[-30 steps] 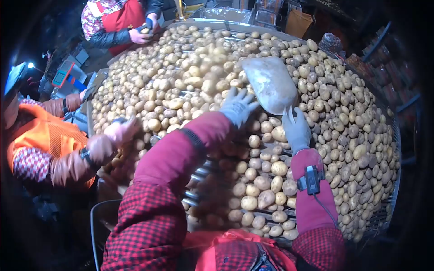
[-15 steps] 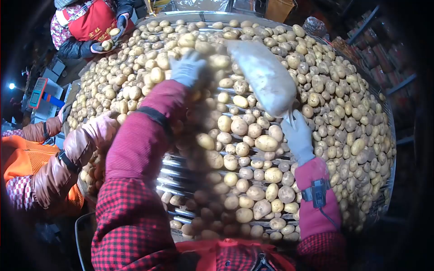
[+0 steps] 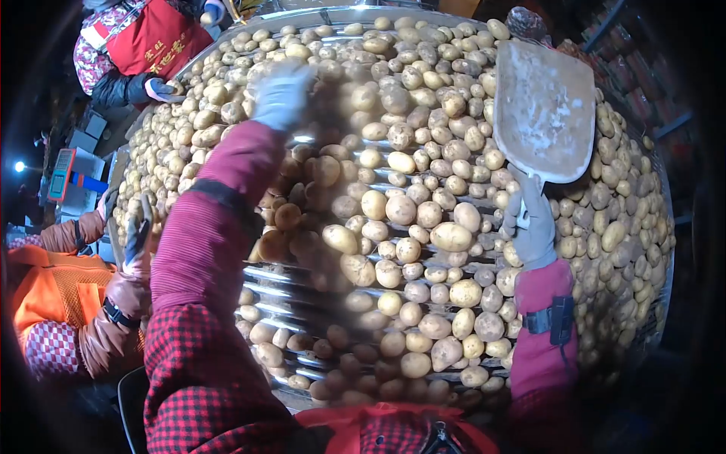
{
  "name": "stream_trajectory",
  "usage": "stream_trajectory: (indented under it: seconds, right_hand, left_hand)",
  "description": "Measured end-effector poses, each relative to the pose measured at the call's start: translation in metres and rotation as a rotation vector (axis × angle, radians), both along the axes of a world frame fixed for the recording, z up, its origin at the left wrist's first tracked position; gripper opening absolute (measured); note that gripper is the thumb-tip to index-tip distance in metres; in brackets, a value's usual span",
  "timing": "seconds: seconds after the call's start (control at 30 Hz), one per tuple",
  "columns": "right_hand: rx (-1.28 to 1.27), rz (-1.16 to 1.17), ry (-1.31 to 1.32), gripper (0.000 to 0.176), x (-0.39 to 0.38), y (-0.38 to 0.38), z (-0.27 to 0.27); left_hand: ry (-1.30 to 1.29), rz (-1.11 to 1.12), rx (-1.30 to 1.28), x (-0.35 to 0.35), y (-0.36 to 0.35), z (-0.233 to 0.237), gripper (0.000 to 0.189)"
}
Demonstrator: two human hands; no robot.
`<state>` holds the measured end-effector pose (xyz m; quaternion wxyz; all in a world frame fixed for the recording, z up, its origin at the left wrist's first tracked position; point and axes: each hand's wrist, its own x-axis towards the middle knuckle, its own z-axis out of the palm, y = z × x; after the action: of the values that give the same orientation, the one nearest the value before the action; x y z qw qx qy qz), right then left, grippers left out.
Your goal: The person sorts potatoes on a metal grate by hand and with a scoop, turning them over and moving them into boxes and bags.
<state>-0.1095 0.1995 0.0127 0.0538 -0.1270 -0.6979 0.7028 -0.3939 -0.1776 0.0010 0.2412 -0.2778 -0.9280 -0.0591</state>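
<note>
Potatoes (image 3: 451, 237) cover a slatted metal sorting surface (image 3: 276, 299), which shows through in gaps at the front. My right hand (image 3: 534, 227), in a grey glove, grips the handle of a pale, dirt-smeared scoop (image 3: 546, 110). The scoop's broad blade points away from me over the potatoes on the right, with nothing on it. My left hand (image 3: 283, 94), also gloved, is over potatoes at the far left of the middle. Motion smears its fingers, so I cannot make out whether it holds any.
A co-worker in a red apron (image 3: 162, 41) stands at the far left edge. Another in an orange vest (image 3: 64, 295) is close on my left, a gloved hand by the potatoes. A red-framed display device (image 3: 62, 175) stands beyond them. Shelving (image 3: 639, 83) runs along the right.
The scoop has swung right, its blade now face-up. My left hand has shifted left. The near co-worker's hand has turned upward at the edge, and the far co-worker's hands have moved apart.
</note>
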Motion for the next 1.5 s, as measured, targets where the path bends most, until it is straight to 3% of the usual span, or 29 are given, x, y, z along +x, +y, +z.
stream_trajectory:
  seconds: [0.03,0.07,0.13,0.2,0.27,0.3,0.33,0.47,0.57,0.67,0.73,0.87,1.0,1.07,1.1,1.17,1.2,1.23,1.27,1.33,1.4,1.43,1.47,1.5]
  right_hand:
    - [0.244,0.097,0.116,0.042,0.001,0.004,-0.007]
    - [0.195,0.095,0.081,0.041,0.001,0.008,-0.007]
    - [0.089,0.102,0.016,0.040,-0.002,0.009,-0.008]
    - [0.222,0.114,0.073,0.041,-0.002,0.003,-0.004]
    - [0.334,0.145,0.144,0.041,-0.003,0.000,-0.002]
    - [0.015,0.009,-0.020,0.041,-0.003,-0.006,0.006]
    - [0.038,0.016,-0.001,0.041,-0.001,-0.005,0.003]
    - [0.048,-0.017,-0.022,0.045,-0.005,-0.008,0.007]
    - [0.026,-0.025,-0.042,0.046,-0.003,-0.005,0.000]
    - [0.102,-0.010,-0.007,0.041,0.000,0.012,-0.017]
    - [0.162,-0.013,-0.011,0.040,-0.001,0.011,-0.017]
    - [0.161,0.046,0.016,0.042,0.001,0.011,-0.012]
    - [0.109,-0.006,-0.068,0.046,0.000,0.006,-0.005]
    - [0.078,-0.033,-0.066,0.050,-0.001,0.009,-0.011]
    - [0.034,-0.053,-0.084,0.049,-0.001,0.009,-0.012]
    - [-0.088,-0.154,-0.133,0.045,-0.003,0.004,-0.006]
    - [-0.112,-0.189,-0.121,0.041,-0.003,0.000,-0.005]
    - [-0.117,-0.178,-0.132,0.041,-0.005,0.002,-0.006]
    - [-0.122,-0.169,-0.146,0.042,-0.006,0.004,-0.007]
    - [-0.050,-0.151,-0.081,0.043,-0.006,-0.002,-0.004]
    - [-0.122,-0.090,-0.145,0.043,-0.006,0.009,-0.010]
    - [-0.093,-0.083,-0.155,0.041,-0.001,0.008,-0.010]
    - [-0.078,-0.070,-0.122,0.040,-0.002,0.010,-0.013]
    - [-0.063,-0.057,-0.089,0.038,-0.003,0.012,-0.016]
  left_hand:
    - [-0.217,-0.150,-0.009,0.038,0.055,0.044,0.036]
    - [-0.471,-0.356,-0.119,0.051,0.094,0.060,0.044]
    - [-0.170,-0.532,-0.113,0.063,0.156,0.031,0.046]
    - [-0.036,-0.546,0.023,0.060,0.207,-0.004,0.049]
    - [-0.187,-0.458,0.005,0.046,0.217,-0.010,0.050]
    - [-0.272,-0.418,-0.008,0.044,0.219,-0.008,0.050]
    - [-0.262,-0.372,-0.150,0.038,0.214,-0.003,0.049]
    - [-0.351,-0.227,-0.116,0.020,0.165,0.010,0.050]
    - [-0.067,-0.117,-0.219,-0.002,0.129,-0.015,0.038]
    - [-0.011,-0.011,-0.409,-0.005,0.101,-0.023,0.043]
    - [-0.001,0.023,-0.272,-0.008,0.080,-0.026,0.040]
    - [0.052,0.194,-0.354,-0.031,0.039,-0.036,0.038]
    - [-0.064,0.323,-0.166,-0.027,0.012,-0.004,0.046]
    - [-0.103,0.461,-0.055,-0.074,-0.044,-0.028,0.052]
    - [-0.270,0.395,-0.212,-0.055,-0.054,-0.004,0.053]
    - [-0.408,0.466,-0.344,-0.032,-0.075,0.005,0.057]
    - [-0.365,0.617,-0.311,-0.030,-0.084,-0.005,0.059]
    - [-0.291,0.659,-0.437,-0.011,-0.071,0.001,0.063]
    - [-0.157,0.618,-0.351,-0.018,-0.076,-0.020,0.065]
    - [0.033,0.191,-0.197,0.024,-0.036,-0.010,0.054]
    - [-0.197,-0.376,0.105,0.073,0.041,0.007,0.042]
    - [-0.120,-0.584,0.016,0.097,0.077,0.013,0.046]
    - [-0.322,-0.799,0.046,0.125,0.111,0.019,0.052]
    - [-0.428,-0.862,0.023,0.157,0.138,0.022,0.053]
